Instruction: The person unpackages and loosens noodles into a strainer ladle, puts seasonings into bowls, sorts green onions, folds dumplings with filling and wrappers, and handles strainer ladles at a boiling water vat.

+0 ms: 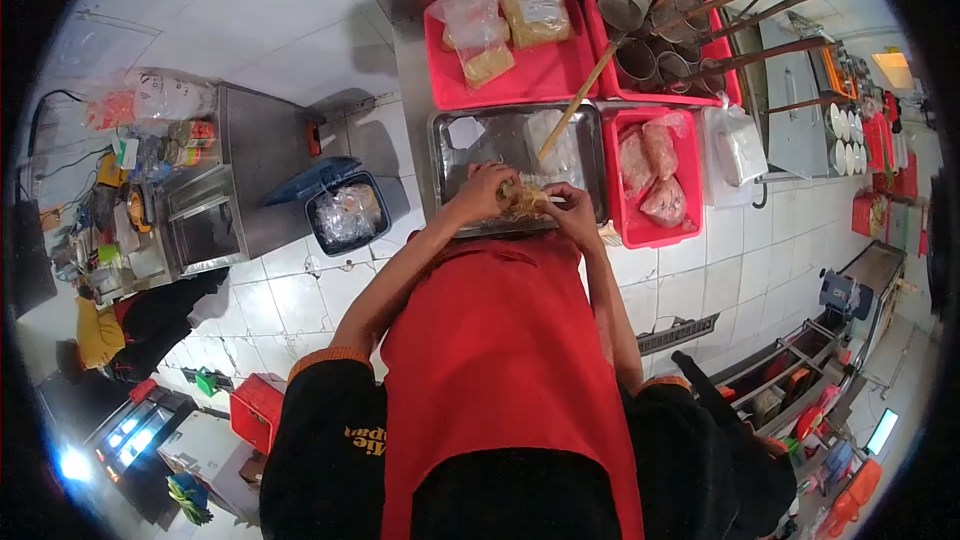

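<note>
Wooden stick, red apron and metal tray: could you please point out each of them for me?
Wooden stick [580,99], head view: middle of its shaft.
Red apron [500,340], head view: middle of its front.
Metal tray [453,170], head view: bare bottom, left part.

Plain red apron over a black top with orange cuffs and yellow sleeve lettering

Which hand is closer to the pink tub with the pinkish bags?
Right. The right hand is beside the pink tub; the left hand is farther off, across the metal tray.
</note>
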Demonstrator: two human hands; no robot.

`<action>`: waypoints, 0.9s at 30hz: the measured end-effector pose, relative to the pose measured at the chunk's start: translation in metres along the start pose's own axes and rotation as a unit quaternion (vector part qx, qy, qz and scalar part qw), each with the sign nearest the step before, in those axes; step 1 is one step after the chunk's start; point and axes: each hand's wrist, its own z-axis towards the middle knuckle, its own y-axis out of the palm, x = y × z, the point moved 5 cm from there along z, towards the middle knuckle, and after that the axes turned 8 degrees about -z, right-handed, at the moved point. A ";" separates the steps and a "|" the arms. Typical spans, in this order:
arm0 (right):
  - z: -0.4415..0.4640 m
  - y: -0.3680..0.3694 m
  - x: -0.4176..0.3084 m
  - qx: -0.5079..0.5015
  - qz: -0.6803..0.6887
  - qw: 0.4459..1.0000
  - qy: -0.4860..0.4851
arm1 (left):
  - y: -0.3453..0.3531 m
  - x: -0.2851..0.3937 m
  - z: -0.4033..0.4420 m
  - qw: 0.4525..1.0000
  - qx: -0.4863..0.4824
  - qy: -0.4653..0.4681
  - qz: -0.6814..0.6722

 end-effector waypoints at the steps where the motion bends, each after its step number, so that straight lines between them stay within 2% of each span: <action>1: -0.002 -0.005 0.007 0.001 0.000 1.000 0.002 | -0.002 0.003 -0.001 0.999 0.041 0.031 0.007; 2: -0.002 -0.008 0.013 -0.006 -0.069 0.998 -0.006 | -0.006 0.006 -0.001 0.994 0.082 0.064 0.015; 3: -0.002 -0.010 0.018 -0.013 -0.138 0.990 -0.015 | -0.004 0.007 0.000 0.994 0.081 0.066 0.015; 4: -0.003 -0.012 0.009 -0.013 -0.139 0.990 -0.017 | -0.004 0.009 0.002 0.996 0.072 0.058 0.015; 5: -0.007 -0.013 0.001 -0.026 0.047 0.998 0.046 | -0.003 0.009 0.004 0.997 0.064 0.047 0.013; 6: -0.012 -0.009 -0.005 -0.038 0.231 0.966 0.111 | -0.003 0.009 0.003 0.997 0.067 0.045 0.012; 7: -0.014 -0.010 -0.002 -0.039 0.231 0.965 0.114 | 0.000 0.009 0.003 0.997 0.061 0.049 0.003; 9: -0.006 -0.025 -0.001 -0.036 -0.018 0.996 0.081 | 0.003 0.008 0.006 0.997 0.056 0.059 -0.004; 11: -0.003 -0.029 0.011 -0.036 -0.051 0.995 0.072 | 0.009 0.003 0.008 0.996 0.038 0.027 0.075; 12: -0.002 -0.034 0.012 -0.006 -0.160 0.987 0.026 | 0.010 0.002 0.009 0.996 0.041 0.027 0.076; 13: -0.002 -0.035 0.007 0.024 -0.266 0.963 -0.018 | 0.011 0.003 0.010 0.992 0.044 0.022 0.112; 14: -0.001 -0.032 0.007 0.024 -0.267 0.963 -0.019 | 0.013 0.004 0.011 0.988 0.048 0.018 0.148; 16: 0.004 -0.015 0.011 0.003 -0.407 0.913 -0.005 | 0.017 0.003 0.017 0.985 0.058 0.027 0.158; 17: 0.009 -0.005 0.029 0.005 -0.408 0.913 -0.003 | 0.022 0.001 0.021 0.983 0.066 0.035 0.168; 18: 0.015 0.010 0.052 0.044 -0.486 0.868 -0.095 | 0.030 -0.007 0.028 0.983 0.065 0.037 0.168; 19: 0.017 0.025 0.069 0.081 -0.556 0.806 -0.186 | 0.044 -0.022 0.037 0.991 0.038 0.012 0.126; 20: 0.021 0.034 0.084 0.083 -0.558 0.805 -0.186 | 0.052 -0.031 0.044 0.996 0.011 -0.014 0.084; 21: 0.025 0.037 0.098 0.105 -0.507 0.842 -0.149 | 0.051 -0.028 0.047 0.996 0.013 -0.011 0.084; 22: 0.027 0.034 0.105 0.127 -0.454 0.875 -0.111 | 0.053 -0.026 0.047 0.998 -0.052 -0.023 -0.041; 23: 0.025 0.025 0.084 0.128 -0.456 0.873 -0.113 | 0.055 -0.021 0.045 0.979 -0.117 -0.034 -0.165; 24: 0.020 0.016 0.053 0.050 -0.398 0.915 -0.048 | 0.051 -0.018 0.040 0.979 -0.116 -0.032 -0.165; 25: 0.015 0.011 0.037 -0.028 -0.334 0.942 0.017 | 0.045 -0.009 0.030 0.941 -0.113 -0.021 -0.317; 26: 0.015 0.002 0.056 -0.026 -0.263 0.964 0.023 | 0.035 0.001 0.020 0.881 -0.108 -0.008 -0.460; 27: 0.011 -0.011 0.042 -0.021 -0.267 0.963 0.019 | 0.018 0.014 0.008 0.889 -0.077 0.006 -0.451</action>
